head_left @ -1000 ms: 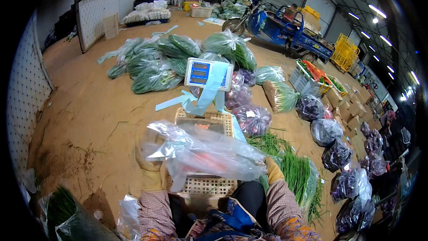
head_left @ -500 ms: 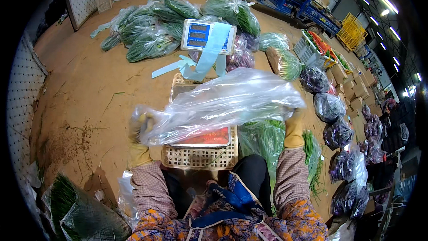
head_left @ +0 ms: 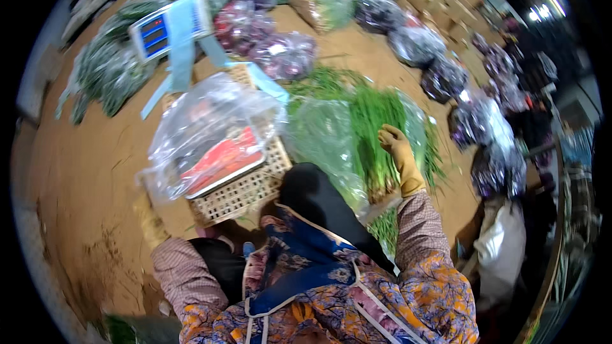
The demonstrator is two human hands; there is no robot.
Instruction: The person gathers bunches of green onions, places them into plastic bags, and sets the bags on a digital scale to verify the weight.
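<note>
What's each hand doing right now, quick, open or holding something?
Left hand: blurred beside the clear plastic bag; open or gripping cannot be told.
Right hand: loosely open, fingers bent, by the green stalks, nothing seen held.

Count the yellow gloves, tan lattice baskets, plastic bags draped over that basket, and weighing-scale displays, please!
Yellow gloves: 2
Tan lattice basket: 1
Draped clear plastic bag: 1
Weighing-scale display: 1
Total: 5
</note>
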